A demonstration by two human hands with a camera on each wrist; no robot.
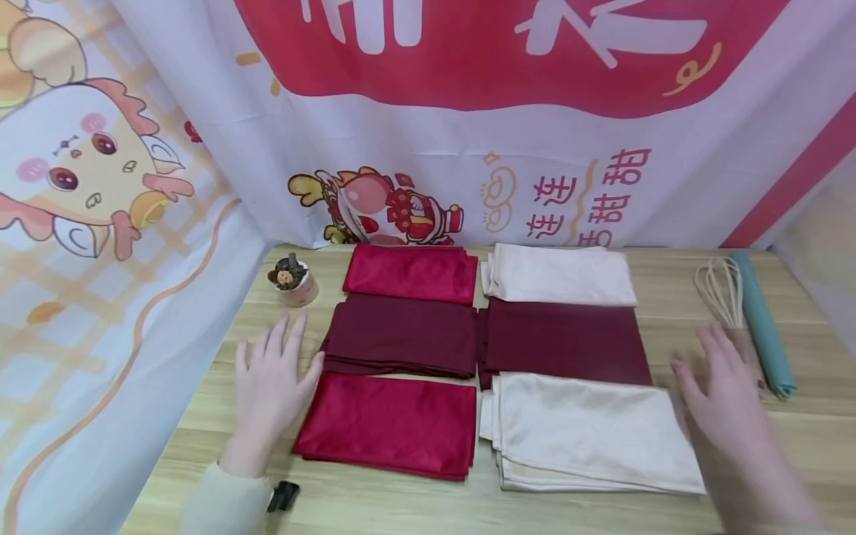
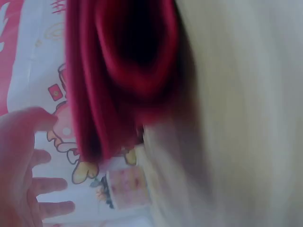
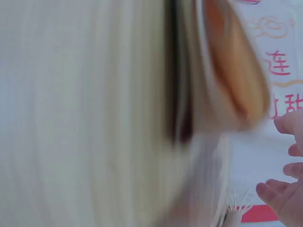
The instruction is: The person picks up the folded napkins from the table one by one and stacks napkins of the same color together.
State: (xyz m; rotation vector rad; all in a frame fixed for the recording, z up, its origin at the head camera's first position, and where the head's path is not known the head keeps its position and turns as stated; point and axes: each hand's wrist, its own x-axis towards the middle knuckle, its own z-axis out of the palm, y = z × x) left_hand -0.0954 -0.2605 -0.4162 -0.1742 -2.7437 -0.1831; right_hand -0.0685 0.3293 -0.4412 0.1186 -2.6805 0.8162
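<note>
Folded cloths lie in two columns on the wooden table. The left column has a bright red cloth [image 1: 413,272] at the back, a dark maroon one [image 1: 401,334] in the middle and another bright red cloth [image 1: 394,423] in front. On the right, a cream cloth [image 1: 562,275] and a front cream cloth [image 1: 595,431] flank a maroon cloth [image 1: 568,342]. My left hand [image 1: 274,386], fingers spread and holding nothing, is beside the left column, its thumb close to the red and maroon edges. My right hand [image 1: 725,405], slightly blurred and fingers extended, is right of the front cream cloth, overlapping a whisk handle in the head view.
A small decorated pot [image 1: 297,288] stands at the back left. At the right lie a whisk [image 1: 722,293] and a rolled teal mat [image 1: 762,327]. Near my left sleeve sits a small black object [image 1: 284,495]. Printed curtains [image 1: 428,126] border the table's back and left.
</note>
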